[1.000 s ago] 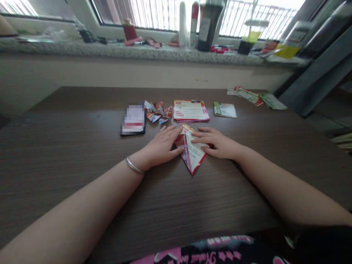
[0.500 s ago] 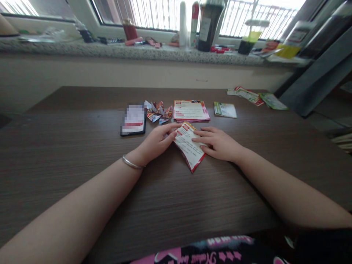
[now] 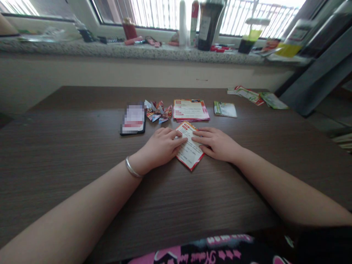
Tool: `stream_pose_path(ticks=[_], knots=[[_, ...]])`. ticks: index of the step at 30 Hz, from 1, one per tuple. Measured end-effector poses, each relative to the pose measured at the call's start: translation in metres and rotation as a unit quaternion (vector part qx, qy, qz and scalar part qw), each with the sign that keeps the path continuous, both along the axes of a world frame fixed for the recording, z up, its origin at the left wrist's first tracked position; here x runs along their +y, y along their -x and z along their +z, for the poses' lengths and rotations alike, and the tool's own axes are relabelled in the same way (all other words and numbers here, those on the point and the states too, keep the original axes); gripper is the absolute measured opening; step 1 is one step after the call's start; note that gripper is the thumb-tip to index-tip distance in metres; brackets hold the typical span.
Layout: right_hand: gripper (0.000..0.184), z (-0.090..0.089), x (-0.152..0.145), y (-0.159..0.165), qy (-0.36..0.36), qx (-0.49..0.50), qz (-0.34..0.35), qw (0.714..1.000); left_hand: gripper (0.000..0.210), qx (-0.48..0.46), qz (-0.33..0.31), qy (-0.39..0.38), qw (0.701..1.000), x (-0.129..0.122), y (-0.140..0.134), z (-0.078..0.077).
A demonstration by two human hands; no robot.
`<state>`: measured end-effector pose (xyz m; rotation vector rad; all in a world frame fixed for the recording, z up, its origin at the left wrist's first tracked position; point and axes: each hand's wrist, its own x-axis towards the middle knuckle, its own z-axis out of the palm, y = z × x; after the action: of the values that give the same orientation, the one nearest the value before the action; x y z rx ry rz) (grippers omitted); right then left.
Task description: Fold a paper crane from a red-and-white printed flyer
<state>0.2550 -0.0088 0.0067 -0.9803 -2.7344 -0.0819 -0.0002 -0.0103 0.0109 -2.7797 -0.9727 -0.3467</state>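
A printed paper sheet (image 3: 189, 152), white with red labels and a red edge, lies turned cornerwise on the dark table (image 3: 176, 205). My left hand (image 3: 166, 146), with a silver bangle at the wrist, rests on its left side, fingers extended over the print. On the right side my right hand (image 3: 216, 143) lies with fingers spread, their tips pressing the paper flat. Just beyond it sits a stack of similar printed sheets (image 3: 191, 110). Folded paper pieces (image 3: 159, 112) with a colourful pattern are left of that stack, beside a phone (image 3: 133, 119) with a blurred screen.
A small green-and-white stack of cards (image 3: 225, 109) lies right of the sheets. Farther right are loose paper strips (image 3: 249, 95) and a green paper (image 3: 273, 101). Bottles, a dark cup (image 3: 210, 25) and small items line the stone windowsill (image 3: 165, 55).
My left hand has shifted from the sheet's upper left edge onto its face, nearer to me. The paper's left side now lies flatter. My right hand has stayed almost still.
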Motion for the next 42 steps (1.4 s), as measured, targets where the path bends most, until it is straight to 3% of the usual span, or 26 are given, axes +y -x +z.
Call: stream_pose_path(ticks=[7, 14, 19, 24, 31, 36, 42], knots=[[0.033, 0.003, -0.006, 0.003, 0.006, 0.015, 0.03, 0.999, 0.032, 0.06, 0.0, -0.008, 0.998, -0.012, -0.007, 0.006], [0.039, 0.014, -0.015, 0.003, 0.054, -0.003, 0.026, 0.998, 0.03, 0.099, 0.026, 0.079, 0.992, -0.029, -0.01, 0.021], [0.052, 0.017, -0.021, 0.005, 0.093, -0.003, 0.042, 0.995, 0.037, 0.132, 0.05, 0.088, 0.986, -0.048, -0.01, 0.024], [0.072, 0.023, -0.032, 0.011, 0.121, -0.03, 0.03, 0.992, 0.045, 0.151, 0.139, 0.106, 0.973, -0.066, -0.008, 0.023], [0.064, 0.036, -0.048, 0.021, 0.12, -0.071, -0.001, 0.99, 0.054, 0.128, 0.162, 0.135, 0.969, -0.071, -0.005, 0.034], [0.053, 0.029, -0.052, 0.016, 0.099, -0.053, -0.025, 0.993, 0.055, 0.096, 0.146, 0.11, 0.978, -0.072, -0.002, 0.033], [0.046, 0.021, -0.049, 0.008, 0.061, -0.033, 0.001, 0.998, 0.046, 0.058, 0.106, 0.097, 0.988, -0.068, 0.01, 0.029]])
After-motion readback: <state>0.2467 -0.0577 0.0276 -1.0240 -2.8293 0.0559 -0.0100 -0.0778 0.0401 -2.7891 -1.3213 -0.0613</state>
